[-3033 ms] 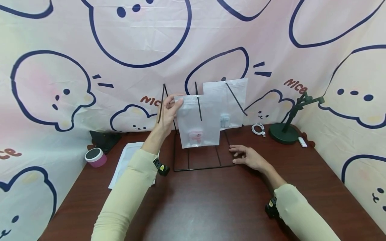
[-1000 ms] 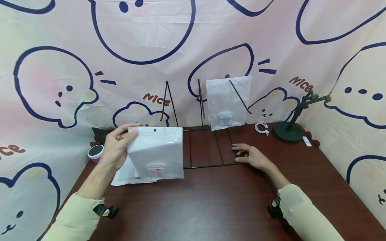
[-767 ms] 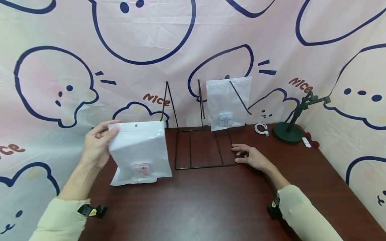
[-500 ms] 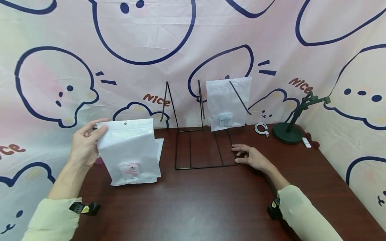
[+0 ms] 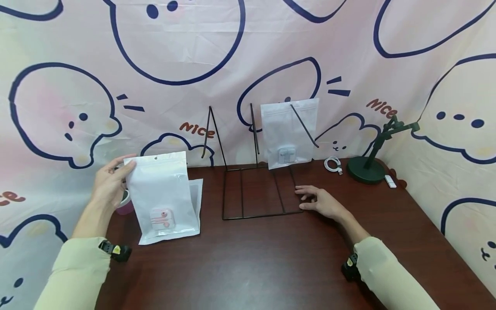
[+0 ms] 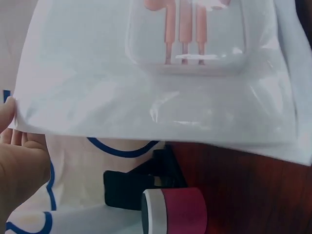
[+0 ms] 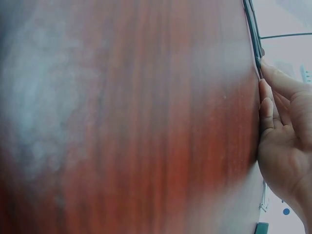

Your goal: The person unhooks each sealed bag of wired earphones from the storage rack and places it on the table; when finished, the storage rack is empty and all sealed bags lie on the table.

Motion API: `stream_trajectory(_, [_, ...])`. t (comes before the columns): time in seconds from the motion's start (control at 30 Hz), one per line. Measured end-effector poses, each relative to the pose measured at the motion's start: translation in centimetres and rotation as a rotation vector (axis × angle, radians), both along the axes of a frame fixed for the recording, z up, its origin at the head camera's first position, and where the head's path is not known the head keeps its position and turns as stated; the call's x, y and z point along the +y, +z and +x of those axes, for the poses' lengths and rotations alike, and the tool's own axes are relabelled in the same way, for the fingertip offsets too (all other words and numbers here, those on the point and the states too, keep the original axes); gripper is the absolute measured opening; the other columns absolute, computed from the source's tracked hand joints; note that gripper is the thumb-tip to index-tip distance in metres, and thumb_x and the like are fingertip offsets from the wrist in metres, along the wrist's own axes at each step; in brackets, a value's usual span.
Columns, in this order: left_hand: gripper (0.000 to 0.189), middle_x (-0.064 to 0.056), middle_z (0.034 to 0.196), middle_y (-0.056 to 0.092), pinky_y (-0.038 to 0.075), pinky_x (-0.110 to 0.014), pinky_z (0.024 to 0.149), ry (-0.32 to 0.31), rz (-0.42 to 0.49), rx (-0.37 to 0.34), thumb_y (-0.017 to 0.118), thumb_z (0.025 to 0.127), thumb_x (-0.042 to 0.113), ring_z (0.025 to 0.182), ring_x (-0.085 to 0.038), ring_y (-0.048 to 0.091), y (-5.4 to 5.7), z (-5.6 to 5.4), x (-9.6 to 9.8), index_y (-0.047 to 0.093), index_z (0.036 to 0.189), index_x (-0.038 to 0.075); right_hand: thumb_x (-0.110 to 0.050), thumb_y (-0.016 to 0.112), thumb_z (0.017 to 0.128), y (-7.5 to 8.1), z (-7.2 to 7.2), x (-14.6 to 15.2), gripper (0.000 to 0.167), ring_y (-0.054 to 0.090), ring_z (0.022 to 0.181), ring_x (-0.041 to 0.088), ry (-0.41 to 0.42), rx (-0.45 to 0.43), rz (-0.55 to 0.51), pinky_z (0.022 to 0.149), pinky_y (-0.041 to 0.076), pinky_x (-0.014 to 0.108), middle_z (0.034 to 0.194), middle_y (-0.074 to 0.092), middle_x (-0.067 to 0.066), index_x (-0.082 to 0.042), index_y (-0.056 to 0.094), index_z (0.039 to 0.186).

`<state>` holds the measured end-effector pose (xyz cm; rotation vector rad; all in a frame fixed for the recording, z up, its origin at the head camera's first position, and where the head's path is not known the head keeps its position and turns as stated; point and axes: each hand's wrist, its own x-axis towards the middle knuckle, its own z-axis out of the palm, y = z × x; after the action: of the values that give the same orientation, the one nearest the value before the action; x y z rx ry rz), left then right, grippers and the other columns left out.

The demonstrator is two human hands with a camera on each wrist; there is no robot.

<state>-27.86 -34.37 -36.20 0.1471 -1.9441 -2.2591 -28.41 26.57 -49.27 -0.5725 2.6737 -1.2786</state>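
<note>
The head camera is looking forward and down across the table (image 5: pixel 271 258), taking in both hands and the wire rack (image 5: pixel 255 189). The left wrist camera is sitting close beneath the pouch (image 6: pixel 161 83). The right wrist camera is skimming the tabletop, sharing the rack's edge (image 7: pixel 252 39).

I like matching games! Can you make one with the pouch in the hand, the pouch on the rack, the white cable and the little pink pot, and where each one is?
Things:
1. pouch with pink earphones
2. pouch with white earphones
3. white cable
4. pink pot

Places:
A. coiled on the table beside the black stand
B. hanging on the wire rack
C. behind the held pouch, near the left edge
D. held by the left hand at its top corner

Pairs: 1-D, 2-B, 3-A, 4-C
</note>
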Motion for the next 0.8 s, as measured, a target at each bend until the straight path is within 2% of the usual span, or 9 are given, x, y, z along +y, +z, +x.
stream_trajectory(0.17, [0.065,0.006,0.119,0.062,0.058,-0.022,0.072,-0.007,-0.039,-0.093,0.08,0.091,0.033,0.098,-0.011,0.064,-0.7,-1.8,0.2,0.057,0.149,0.014,-0.017,0.078,0.095,0.0,-0.1,0.1,0.049,0.062,0.108,0.02,-0.001,0.003,0.002,0.084,0.047,0.027,0.154,0.054,0.006,-0.01,0.064,0.142])
stream_trajectory(0.3, [0.067,0.007,0.126,0.057,0.057,-0.021,0.078,0.011,-0.078,-0.156,0.077,0.093,0.036,0.104,-0.01,0.061,-1.8,-3.0,0.5,0.053,0.153,0.018,-0.017,0.078,0.095,-0.1,-0.1,0.1,0.05,0.062,0.109,0.02,0.002,-0.009,0.0,0.083,0.047,0.027,0.155,0.053,0.006,-0.011,0.064,0.143])
stream_trajectory(0.4, [0.064,0.0,0.146,0.05,0.052,-0.028,0.099,0.053,-0.143,-0.215,0.073,0.096,0.04,0.118,-0.013,0.056,-2.7,-3.8,0.7,0.052,0.154,0.023,-0.018,0.078,0.095,-0.2,0.0,0.1,0.05,0.062,0.109,0.02,0.001,-0.013,-0.004,0.084,0.047,0.027,0.155,0.052,0.006,-0.011,0.064,0.143])
stream_trajectory(0.47, [0.062,-0.004,0.161,0.039,0.043,-0.037,0.114,0.073,-0.198,-0.256,0.069,0.098,0.041,0.132,-0.018,0.05,-3.2,-4.3,0.9,0.051,0.155,0.027,-0.018,0.078,0.095,-0.2,0.0,0.1,0.05,0.062,0.109,0.02,0.0,-0.013,-0.005,0.085,0.047,0.028,0.155,0.052,0.006,-0.011,0.064,0.142])
stream_trajectory(0.53, [0.061,-0.004,0.17,0.026,0.034,-0.045,0.123,0.079,-0.241,-0.294,0.066,0.101,0.042,0.143,-0.023,0.042,-3.8,-4.6,1.0,0.047,0.158,0.029,-0.018,0.078,0.095,-0.1,-0.1,0.1,0.05,0.062,0.109,0.02,-0.001,-0.011,-0.005,0.086,0.047,0.028,0.155,0.053,0.006,-0.011,0.064,0.142])
stream_trajectory(0.63, [0.06,-0.007,0.173,0.021,0.033,-0.048,0.123,0.078,-0.293,-0.325,0.06,0.105,0.04,0.149,-0.028,0.037,-4.7,-4.9,1.1,0.041,0.161,0.027,-0.018,0.078,0.095,0.0,0.0,0.1,0.05,0.062,0.11,0.02,0.001,-0.015,-0.006,0.086,0.047,0.029,0.155,0.053,0.006,-0.011,0.064,0.142])
stream_trajectory(0.8, [0.055,-0.012,0.17,0.027,0.039,-0.044,0.12,0.099,-0.307,-0.343,0.055,0.109,0.032,0.148,-0.03,0.041,-6.1,-5.2,1.4,0.041,0.161,0.022,-0.018,0.079,0.094,0.1,0.1,0.1,0.051,0.062,0.11,0.02,-0.002,-0.021,-0.011,0.086,0.048,0.028,0.155,0.053,0.005,-0.011,0.064,0.142])
